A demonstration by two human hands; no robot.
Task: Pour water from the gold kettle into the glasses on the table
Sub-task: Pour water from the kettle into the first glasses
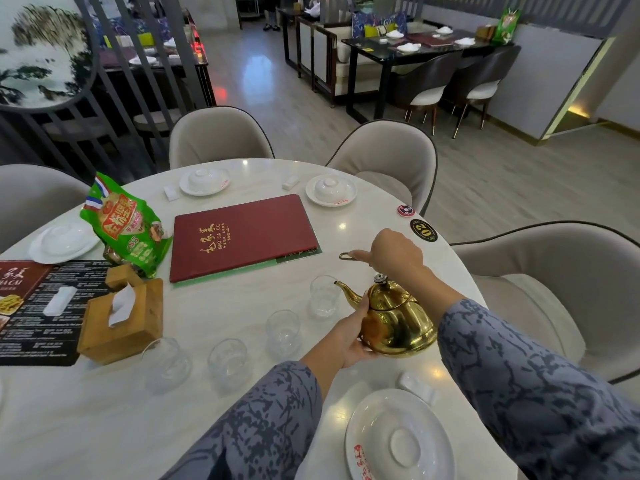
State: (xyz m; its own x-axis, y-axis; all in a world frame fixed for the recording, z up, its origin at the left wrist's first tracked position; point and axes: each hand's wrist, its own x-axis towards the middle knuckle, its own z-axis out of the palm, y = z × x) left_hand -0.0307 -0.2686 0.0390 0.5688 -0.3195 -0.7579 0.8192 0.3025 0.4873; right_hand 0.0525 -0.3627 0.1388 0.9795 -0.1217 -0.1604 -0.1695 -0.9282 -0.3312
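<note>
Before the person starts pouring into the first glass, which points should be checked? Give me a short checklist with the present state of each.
1. Right hand holds the handle of the gold kettle: ok.
2. Left hand supports the kettle body from the side: ok.
3. Spout is over the nearest glass: ok, its tip is at the rim.
4. The four glasses stand upright: ok.
5. Kettle lid is seated: ok, it looks closed.
6. Water level in the kettle: cannot tell.
</note>
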